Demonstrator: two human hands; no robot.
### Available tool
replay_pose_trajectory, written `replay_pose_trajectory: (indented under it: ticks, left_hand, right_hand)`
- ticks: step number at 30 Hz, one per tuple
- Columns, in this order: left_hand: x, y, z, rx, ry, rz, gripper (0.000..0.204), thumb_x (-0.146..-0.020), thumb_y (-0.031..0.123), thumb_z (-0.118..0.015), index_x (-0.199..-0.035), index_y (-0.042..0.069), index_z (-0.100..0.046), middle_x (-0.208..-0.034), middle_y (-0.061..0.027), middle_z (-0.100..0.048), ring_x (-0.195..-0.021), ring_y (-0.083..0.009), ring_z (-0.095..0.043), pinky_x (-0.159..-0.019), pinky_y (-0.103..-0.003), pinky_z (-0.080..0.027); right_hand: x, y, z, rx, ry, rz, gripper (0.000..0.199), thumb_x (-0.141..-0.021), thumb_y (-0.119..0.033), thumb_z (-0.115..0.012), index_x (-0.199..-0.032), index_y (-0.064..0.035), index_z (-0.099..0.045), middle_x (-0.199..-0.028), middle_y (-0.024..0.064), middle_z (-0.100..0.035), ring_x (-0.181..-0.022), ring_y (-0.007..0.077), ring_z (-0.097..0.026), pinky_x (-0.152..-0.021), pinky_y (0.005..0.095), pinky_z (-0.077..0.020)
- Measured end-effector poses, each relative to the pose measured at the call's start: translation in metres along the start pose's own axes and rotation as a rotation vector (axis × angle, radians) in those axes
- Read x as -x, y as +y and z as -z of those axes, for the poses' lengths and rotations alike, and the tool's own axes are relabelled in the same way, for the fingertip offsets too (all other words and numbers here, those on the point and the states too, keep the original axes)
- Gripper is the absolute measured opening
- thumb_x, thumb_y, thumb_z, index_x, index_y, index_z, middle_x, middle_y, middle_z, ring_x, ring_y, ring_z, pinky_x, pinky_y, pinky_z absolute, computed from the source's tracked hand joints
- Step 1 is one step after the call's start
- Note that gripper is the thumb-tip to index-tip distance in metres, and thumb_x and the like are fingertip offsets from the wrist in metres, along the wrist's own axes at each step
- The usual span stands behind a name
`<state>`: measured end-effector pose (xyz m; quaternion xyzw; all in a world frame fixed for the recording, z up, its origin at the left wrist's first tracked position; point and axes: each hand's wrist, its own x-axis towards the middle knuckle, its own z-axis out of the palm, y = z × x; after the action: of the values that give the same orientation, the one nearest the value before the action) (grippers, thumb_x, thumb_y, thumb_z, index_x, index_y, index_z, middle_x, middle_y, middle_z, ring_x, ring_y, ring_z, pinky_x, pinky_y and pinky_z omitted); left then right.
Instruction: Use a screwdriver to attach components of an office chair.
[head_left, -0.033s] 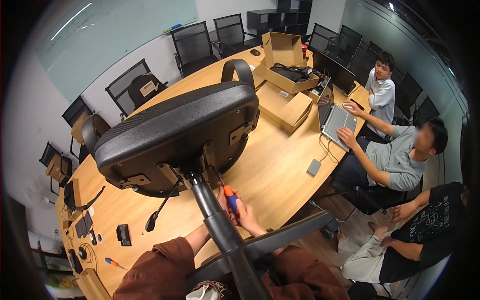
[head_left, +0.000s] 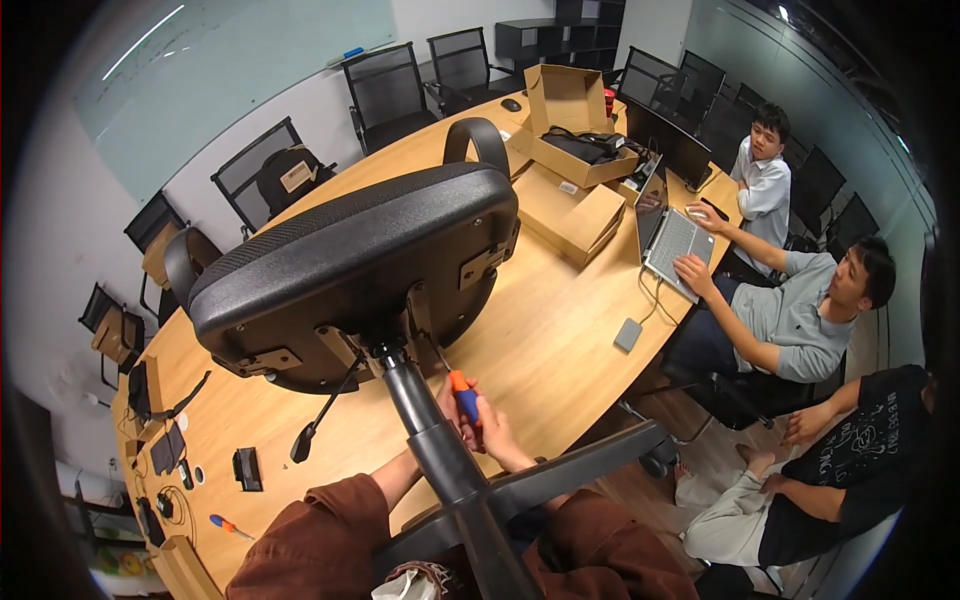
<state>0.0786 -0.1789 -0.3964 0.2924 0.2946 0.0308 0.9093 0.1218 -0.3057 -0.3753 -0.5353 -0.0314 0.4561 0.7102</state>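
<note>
- Chair [head_left: 360, 260] is flipped, seat lying upside down on the table [head_left: 560, 340], gas column [head_left: 435, 440] sticking out toward the near edge, star base [head_left: 560, 475] at the near end, over the person's lap.
- Right hand [head_left: 490, 430] wrapped around a screwdriver [head_left: 463, 395], orange-and-blue handle, fingers closed on the grip. Shaft points up-left into the mechanism plate under the seat, right of the column.
- Left hand [head_left: 447, 400] mostly hidden behind the column; only a bit of it shows beside the screwdriver. Can't tell how open it is or whether it grips anything. Left forearm in a brown sleeve [head_left: 310, 530] comes in from the near edge.
- Lever [head_left: 325, 415] hangs from the underside of the seat, left of the column, tip just above the tabletop.
- Second small screwdriver [head_left: 228, 524] lies on the table at near left, well apart from the hands.
- Small black gadgets and cables [head_left: 170, 440] scattered along the left end of the table.
- Far side: open cardboard boxes [head_left: 570, 130], flat box [head_left: 575, 210] just in front.
- Right: laptop [head_left: 670, 235] open, a seated person's hand on its keys; two more people sit beside, one low near the floor.
- Grey power brick [head_left: 627, 334] on the table near the right edge.
- Empty office chairs [head_left: 385, 90] line the far wall.
</note>
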Motion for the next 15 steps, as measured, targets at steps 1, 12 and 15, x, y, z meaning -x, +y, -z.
replay_pose_trajectory:
  ticks: [1, 12, 15]
  left_hand:
    - [0.000, -0.004, 0.002, -0.023, -0.057, -0.013, 0.057, -0.098, 0.062, -0.035, -0.117, 0.010, -0.050, -0.094, -0.0045, -0.060, -0.073, -0.0175, -0.059, -0.063, -0.032, -0.051]
    - [-0.003, -0.024, -0.006, -0.117, 0.066, -0.237, 0.029, -0.102, 0.031, -0.049, -0.119, 0.008, -0.055, -0.107, -0.0078, -0.065, -0.093, -0.0170, -0.061, -0.086, -0.032, -0.047]
    - [-0.005, -0.024, -0.010, -0.120, 0.030, -0.272, 0.027, -0.101, 0.032, -0.051, -0.114, 0.009, -0.057, -0.107, -0.0061, -0.065, -0.100, -0.0158, -0.059, -0.093, -0.033, -0.042]
  right_hand:
    - [-0.005, 0.003, 0.002, -0.049, 0.026, -0.089, 0.054, -0.101, -0.055, -0.036, -0.085, -0.0080, -0.057, -0.056, 0.0000, -0.048, -0.042, 0.0107, -0.043, -0.040, 0.0251, -0.0309]
    - [-0.022, 0.009, 0.024, 0.043, 0.073, -0.142, 0.050, -0.100, -0.052, -0.041, -0.099, -0.0046, -0.055, -0.063, 0.0059, -0.055, -0.045, 0.0169, -0.051, -0.043, 0.0298, -0.0386]
    - [-0.012, 0.013, 0.025, 0.672, 0.282, 0.504, 0.039, -0.092, -0.023, -0.068, -0.116, 0.0001, -0.049, -0.073, 0.0064, -0.062, -0.056, 0.0118, -0.059, -0.050, 0.0265, -0.0465]
